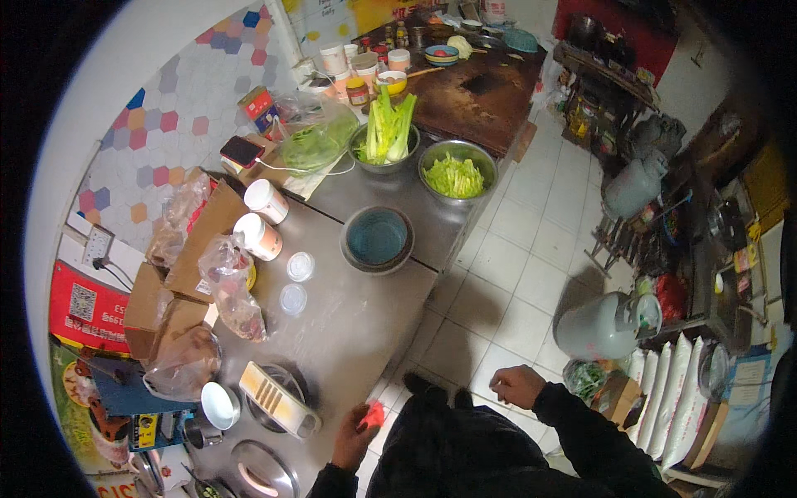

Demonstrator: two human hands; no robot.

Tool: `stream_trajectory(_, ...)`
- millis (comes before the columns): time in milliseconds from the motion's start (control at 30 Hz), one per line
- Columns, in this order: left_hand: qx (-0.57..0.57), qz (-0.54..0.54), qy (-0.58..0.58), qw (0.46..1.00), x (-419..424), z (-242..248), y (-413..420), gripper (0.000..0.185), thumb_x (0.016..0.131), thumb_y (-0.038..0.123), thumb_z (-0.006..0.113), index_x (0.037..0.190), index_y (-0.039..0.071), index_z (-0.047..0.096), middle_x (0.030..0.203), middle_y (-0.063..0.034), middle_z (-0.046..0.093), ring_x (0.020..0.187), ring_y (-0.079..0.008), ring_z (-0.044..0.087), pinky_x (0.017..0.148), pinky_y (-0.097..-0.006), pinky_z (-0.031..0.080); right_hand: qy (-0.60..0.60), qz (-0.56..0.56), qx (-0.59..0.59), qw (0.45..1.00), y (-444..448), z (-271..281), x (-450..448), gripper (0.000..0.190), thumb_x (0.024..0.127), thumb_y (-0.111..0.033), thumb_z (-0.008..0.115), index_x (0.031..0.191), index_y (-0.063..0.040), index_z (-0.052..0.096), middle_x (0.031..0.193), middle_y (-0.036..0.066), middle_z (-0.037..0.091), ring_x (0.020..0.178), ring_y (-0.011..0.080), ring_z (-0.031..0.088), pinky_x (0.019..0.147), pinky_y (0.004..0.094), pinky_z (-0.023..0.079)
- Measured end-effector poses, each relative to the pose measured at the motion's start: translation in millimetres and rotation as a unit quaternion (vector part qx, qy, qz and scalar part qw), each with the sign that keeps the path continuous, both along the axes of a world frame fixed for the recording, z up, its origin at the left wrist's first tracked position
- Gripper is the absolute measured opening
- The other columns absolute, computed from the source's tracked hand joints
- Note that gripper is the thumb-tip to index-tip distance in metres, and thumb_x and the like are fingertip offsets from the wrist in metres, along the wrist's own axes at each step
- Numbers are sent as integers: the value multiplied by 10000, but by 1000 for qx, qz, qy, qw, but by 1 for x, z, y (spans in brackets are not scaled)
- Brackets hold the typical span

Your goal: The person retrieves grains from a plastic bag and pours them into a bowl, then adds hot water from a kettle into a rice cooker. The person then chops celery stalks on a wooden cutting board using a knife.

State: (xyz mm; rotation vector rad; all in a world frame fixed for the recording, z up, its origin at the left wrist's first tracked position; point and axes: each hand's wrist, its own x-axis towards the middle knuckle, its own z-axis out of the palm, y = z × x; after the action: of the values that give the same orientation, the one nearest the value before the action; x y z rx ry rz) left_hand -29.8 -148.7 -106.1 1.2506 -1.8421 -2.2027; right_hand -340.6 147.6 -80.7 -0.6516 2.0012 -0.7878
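Observation:
My left hand (352, 438) grips a small red object (374, 414), perhaps a cloth, beside the front edge of the steel counter (348, 324). Its fingers partly cover the object. Above the floor to the right, my right hand (518, 386) has loosely curled fingers with nothing visible in them. Nearest my left hand is a slotted grater (280, 400), lying across a round metal vessel (264, 418). A stack of bowls (377, 239), blue-green inside, stands farther along. Beyond it are a steel bowl of cut celery (457, 176) and another with upright celery stalks (389, 134).
White tubs (258, 236), clear lids (294, 299), plastic bags (231, 286) and cardboard boxes (205, 239) line the wall side. A metal lid (264, 470) lies near left. A charging phone (242, 152) sits farther back. Gas cylinders (594, 327) and white sacks (675, 398) stand right of the tiled floor.

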Motion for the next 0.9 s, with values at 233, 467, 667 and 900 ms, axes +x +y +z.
stream_trajectory(233,34,54,57,996,-70,20,-38,353,955,80,695,1282,-23,614,1192,-140,713,1095,-210,678,1016,-350,516,82,48,-70,993,-112,48,-73,185,930,-190,701,1000,-19,691,760,110,702,709,239,694,669,372,538)
stream_trajectory(467,5,218,-36,975,-36,-3,-53,338,970,90,668,1279,-42,633,1220,-151,706,1150,-247,674,1016,-366,528,121,192,-189,956,-308,87,-156,170,937,-144,727,1011,-10,653,865,139,696,779,199,683,731,349,546)
stream_trajectory(667,38,377,-33,925,-99,36,-49,289,971,87,686,1218,-58,647,1126,-150,733,1076,-220,704,913,-335,564,176,170,-344,907,-524,92,-230,289,919,-151,735,1144,-10,620,910,148,692,806,276,681,725,405,542)
stream_trajectory(900,36,429,-61,900,-153,55,-20,290,1018,109,655,1264,-44,658,1155,-123,711,1030,-202,670,914,-330,546,320,174,-238,901,-754,110,-240,787,876,-419,770,1434,45,465,1356,277,541,1290,426,528,1086,489,449)
